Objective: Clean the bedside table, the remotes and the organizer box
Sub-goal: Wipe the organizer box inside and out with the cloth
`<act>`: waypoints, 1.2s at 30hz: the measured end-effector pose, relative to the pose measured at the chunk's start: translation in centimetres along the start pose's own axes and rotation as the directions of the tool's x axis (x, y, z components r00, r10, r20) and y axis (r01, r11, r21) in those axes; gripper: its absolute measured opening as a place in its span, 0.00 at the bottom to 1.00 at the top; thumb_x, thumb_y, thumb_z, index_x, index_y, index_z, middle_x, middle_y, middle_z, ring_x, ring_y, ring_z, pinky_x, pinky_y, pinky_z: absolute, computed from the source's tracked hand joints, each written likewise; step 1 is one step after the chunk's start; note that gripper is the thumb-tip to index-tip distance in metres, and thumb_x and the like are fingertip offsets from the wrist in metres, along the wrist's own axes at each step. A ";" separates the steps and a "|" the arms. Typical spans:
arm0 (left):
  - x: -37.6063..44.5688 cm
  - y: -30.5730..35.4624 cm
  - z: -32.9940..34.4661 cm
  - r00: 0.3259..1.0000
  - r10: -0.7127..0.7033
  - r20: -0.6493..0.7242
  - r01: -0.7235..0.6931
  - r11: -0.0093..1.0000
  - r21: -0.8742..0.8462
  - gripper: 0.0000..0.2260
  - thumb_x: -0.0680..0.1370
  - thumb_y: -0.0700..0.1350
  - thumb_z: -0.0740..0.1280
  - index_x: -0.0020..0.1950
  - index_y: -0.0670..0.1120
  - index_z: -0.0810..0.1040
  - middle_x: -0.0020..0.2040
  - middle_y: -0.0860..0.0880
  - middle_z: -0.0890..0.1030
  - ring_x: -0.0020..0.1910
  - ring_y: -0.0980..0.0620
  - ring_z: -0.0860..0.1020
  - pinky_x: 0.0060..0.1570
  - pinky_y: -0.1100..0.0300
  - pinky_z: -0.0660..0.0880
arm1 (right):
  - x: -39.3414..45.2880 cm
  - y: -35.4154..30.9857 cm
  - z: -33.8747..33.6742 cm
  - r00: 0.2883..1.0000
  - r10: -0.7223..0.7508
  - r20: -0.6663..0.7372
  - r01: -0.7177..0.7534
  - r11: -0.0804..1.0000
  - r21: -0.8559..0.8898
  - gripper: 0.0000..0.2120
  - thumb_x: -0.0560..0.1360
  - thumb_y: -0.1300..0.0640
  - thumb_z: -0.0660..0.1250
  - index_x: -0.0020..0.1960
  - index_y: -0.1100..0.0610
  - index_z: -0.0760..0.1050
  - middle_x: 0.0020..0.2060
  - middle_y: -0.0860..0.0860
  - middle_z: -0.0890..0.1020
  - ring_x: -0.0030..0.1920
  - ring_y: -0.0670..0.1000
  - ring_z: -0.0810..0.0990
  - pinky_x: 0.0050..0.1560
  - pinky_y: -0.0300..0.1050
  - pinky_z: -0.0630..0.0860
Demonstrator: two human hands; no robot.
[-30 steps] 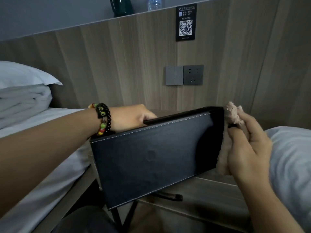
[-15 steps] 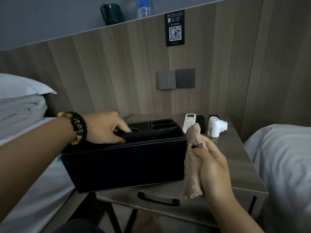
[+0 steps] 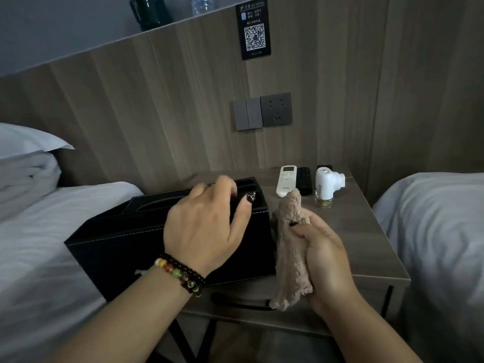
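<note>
The black organizer box (image 3: 125,242) stands on the left part of the wooden bedside table (image 3: 366,244). My left hand (image 3: 204,226) lies over the box's top right end, its fingers curled over the far rim and the thumb against the near edge. My right hand (image 3: 324,260) grips a beige fluffy cloth (image 3: 290,247) held against the box's right side. A white remote (image 3: 286,180) and a black remote (image 3: 303,180) lie side by side at the back of the table.
A white plug-in device on a small bottle (image 3: 326,186) stands right of the remotes. Beds with white linen flank the table on the left (image 3: 52,231) and right (image 3: 440,231). A wall socket (image 3: 276,110) sits above. The drawer handle (image 3: 235,303) is below the box.
The box has come down from being held tilted in the air to standing on the table. My left hand shifted from the box's left end to its right end. My right hand keeps the cloth.
</note>
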State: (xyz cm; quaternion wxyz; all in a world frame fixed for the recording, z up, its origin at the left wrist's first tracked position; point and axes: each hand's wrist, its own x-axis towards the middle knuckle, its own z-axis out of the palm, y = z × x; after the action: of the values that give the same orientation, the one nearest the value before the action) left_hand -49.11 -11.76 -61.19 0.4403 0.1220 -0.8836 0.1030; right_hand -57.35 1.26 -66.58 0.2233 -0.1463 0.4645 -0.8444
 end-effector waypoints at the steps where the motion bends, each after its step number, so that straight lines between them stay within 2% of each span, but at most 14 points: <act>1: 0.1 -0.3 0.0 1.000 -0.002 -0.024 0.001 1.000 -0.020 0.14 0.77 0.53 0.57 0.44 0.45 0.75 0.30 0.50 0.77 0.26 0.50 0.75 0.23 0.63 0.62 | 0.1 0.2 0.1 1.000 -0.004 -0.013 0.004 1.000 -0.013 0.17 0.77 0.67 0.58 0.46 0.54 0.83 0.39 0.57 0.85 0.40 0.53 0.82 0.44 0.48 0.77; 3: -0.1 -2.3 0.3 0.995 -0.049 -0.093 0.035 0.988 -0.150 0.10 0.76 0.51 0.59 0.44 0.47 0.74 0.31 0.51 0.79 0.28 0.47 0.78 0.25 0.58 0.69 | 0.2 0.4 0.4 0.999 -0.017 -0.029 0.016 0.999 -0.034 0.18 0.77 0.67 0.57 0.45 0.53 0.83 0.38 0.54 0.85 0.39 0.51 0.81 0.43 0.46 0.76; 4: -0.3 -3.7 0.4 0.991 -0.085 -0.101 0.053 0.957 -0.285 0.06 0.76 0.50 0.60 0.43 0.49 0.73 0.32 0.51 0.80 0.30 0.46 0.80 0.29 0.54 0.74 | 0.1 0.4 0.5 0.999 -0.028 -0.039 0.026 0.999 -0.044 0.18 0.77 0.67 0.57 0.45 0.53 0.83 0.37 0.53 0.84 0.39 0.50 0.81 0.42 0.45 0.75; 6: -0.4 -6.4 0.5 0.988 -0.154 0.004 0.125 0.791 -0.599 0.02 0.73 0.47 0.62 0.42 0.50 0.71 0.35 0.49 0.83 0.35 0.47 0.81 0.39 0.49 0.78 | -0.1 0.7 0.7 0.995 -0.075 -0.061 0.070 0.994 -0.083 0.17 0.77 0.67 0.58 0.44 0.53 0.83 0.38 0.54 0.84 0.40 0.48 0.81 0.41 0.40 0.76; 8: -0.2 -8.0 0.5 0.980 -0.163 0.118 0.195 0.636 -0.747 0.02 0.70 0.45 0.62 0.40 0.47 0.70 0.36 0.46 0.84 0.37 0.51 0.82 0.43 0.55 0.77 | -0.1 1.1 1.0 0.986 -0.150 -0.075 0.138 0.981 -0.139 0.17 0.77 0.67 0.58 0.44 0.52 0.82 0.40 0.52 0.85 0.42 0.45 0.81 0.41 0.34 0.76; 11: 0.7 -8.5 0.5 0.968 -0.148 0.203 0.252 0.576 -0.778 0.04 0.67 0.45 0.63 0.35 0.45 0.72 0.33 0.45 0.83 0.36 0.53 0.82 0.41 0.59 0.77 | 0.5 1.7 1.8 0.961 -0.255 -0.104 0.223 0.942 -0.250 0.17 0.77 0.67 0.58 0.49 0.49 0.81 0.41 0.44 0.84 0.45 0.40 0.81 0.48 0.32 0.75; 15: 1.5 -9.4 0.7 0.959 -0.135 0.250 0.284 0.478 -0.831 0.07 0.66 0.43 0.63 0.28 0.48 0.76 0.30 0.44 0.82 0.32 0.50 0.81 0.39 0.60 0.76 | 2.0 2.9 3.3 0.914 -0.378 -0.146 0.317 0.891 -0.325 0.18 0.76 0.62 0.58 0.59 0.49 0.78 0.55 0.47 0.82 0.60 0.45 0.78 0.67 0.49 0.72; 19: 1.9 -9.5 0.7 0.957 -0.096 0.274 0.285 0.495 -0.821 0.09 0.65 0.43 0.61 0.26 0.42 0.73 0.28 0.35 0.79 0.32 0.51 0.81 0.41 0.62 0.75 | 1.6 4.8 4.4 0.837 -0.507 -0.204 0.408 0.828 -0.385 0.21 0.78 0.66 0.58 0.64 0.47 0.74 0.60 0.41 0.77 0.64 0.39 0.72 0.69 0.38 0.66; 22: 2.0 -9.5 1.0 0.957 -0.084 0.277 0.280 0.516 -0.810 0.07 0.66 0.39 0.61 0.28 0.44 0.74 0.32 0.33 0.80 0.31 0.54 0.80 0.40 0.62 0.74 | 0.3 7.1 6.3 0.740 -0.641 -0.203 0.512 0.733 -0.447 0.21 0.76 0.68 0.57 0.67 0.57 0.73 0.67 0.51 0.72 0.71 0.47 0.68 0.72 0.38 0.63; 24: 1.9 -9.4 1.2 0.957 -0.100 0.274 0.285 0.520 -0.806 0.10 0.67 0.34 0.59 0.27 0.43 0.72 0.31 0.32 0.79 0.31 0.54 0.80 0.39 0.61 0.74 | -0.6 8.6 7.8 0.675 -0.727 -0.125 0.601 0.641 -0.478 0.22 0.75 0.71 0.57 0.67 0.61 0.72 0.68 0.58 0.70 0.73 0.54 0.65 0.73 0.47 0.63; 28: 1.9 -9.4 1.5 0.957 -0.102 0.273 0.284 0.524 -0.803 0.09 0.67 0.32 0.59 0.26 0.40 0.71 0.31 0.31 0.79 0.29 0.57 0.79 0.35 0.61 0.71 | -2.1 10.5 9.2 0.508 -0.835 0.213 0.802 0.367 -0.472 0.21 0.74 0.74 0.56 0.66 0.65 0.72 0.68 0.66 0.67 0.72 0.67 0.64 0.70 0.64 0.64; 31: 1.8 -9.5 1.6 0.957 -0.092 0.276 0.283 0.515 -0.809 0.09 0.66 0.36 0.61 0.26 0.41 0.69 0.30 0.30 0.78 0.29 0.57 0.80 0.33 0.58 0.69 | -1.3 10.2 7.9 0.402 -0.842 0.360 0.859 0.211 -0.467 0.20 0.75 0.74 0.56 0.65 0.64 0.71 0.67 0.68 0.68 0.71 0.68 0.65 0.71 0.63 0.63; 33: 1.7 -9.6 1.6 0.956 -0.099 0.276 0.287 0.506 -0.813 0.11 0.65 0.42 0.61 0.25 0.40 0.66 0.29 0.28 0.76 0.30 0.56 0.80 0.33 0.53 0.67 | 0.1 9.4 6.9 0.467 -0.854 0.230 0.796 0.293 -0.529 0.21 0.75 0.73 0.55 0.65 0.65 0.73 0.66 0.67 0.70 0.71 0.63 0.67 0.72 0.54 0.64; 36: 1.7 -9.6 1.8 0.958 -0.110 0.265 0.282 0.522 -0.805 0.15 0.66 0.44 0.61 0.24 0.36 0.64 0.27 0.28 0.75 0.31 0.56 0.81 0.31 0.44 0.66 | 2.3 8.1 6.5 0.629 -0.751 -0.203 0.594 0.632 -0.497 0.22 0.74 0.70 0.55 0.67 0.62 0.72 0.66 0.58 0.73 0.70 0.44 0.67 0.69 0.34 0.62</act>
State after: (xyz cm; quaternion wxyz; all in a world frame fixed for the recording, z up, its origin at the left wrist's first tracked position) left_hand -48.48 -21.58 -60.19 0.3715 0.0055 -0.8418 -0.3916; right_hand -54.40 -8.33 -69.95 -0.2471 -0.1811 0.5632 -0.7674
